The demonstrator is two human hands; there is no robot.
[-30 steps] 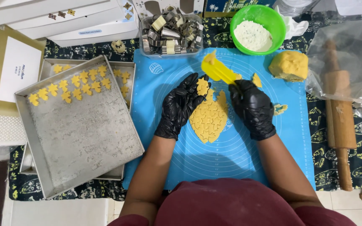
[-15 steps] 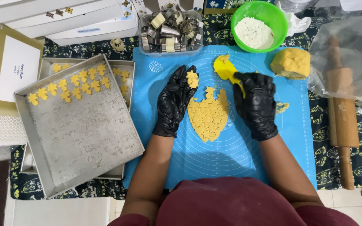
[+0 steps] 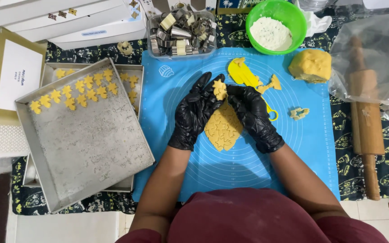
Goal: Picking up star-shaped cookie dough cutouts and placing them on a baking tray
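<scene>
Both gloved hands meet over the middle of the blue silicone mat (image 3: 176,135), which lies on the tabletop. The left hand (image 3: 193,114) lies palm-up and open, a small star-shaped dough cut-out (image 3: 219,89) resting on its fingertips; the right hand (image 3: 253,114) pinches the same piece from the other side, fingers narrowed around it. Just beneath them lies the rolled dough sheet (image 3: 221,128), already stamped with star outlines.

Soft dough of this kind probably distorts under pressure, so the piece is best supported from below on flat fingers and gripped only lightly at its edges, with the points of the star kept clear of the pinch.

Toward the mat's far edge lie a yellow scraper (image 3: 244,74) with dough scraps beside it, and a dough lump (image 3: 310,65) near the far right corner. Beyond the far edge stand a green bowl of flour (image 3: 275,22) and a clear tub of metal cutters (image 3: 181,29). Off the mat's left edge, a metal baking tray (image 3: 86,148) carries rows of cut-outs along its far side; a rolling pin (image 3: 366,121) lies off the right edge. Nothing stands between the hands and the tray.
</scene>
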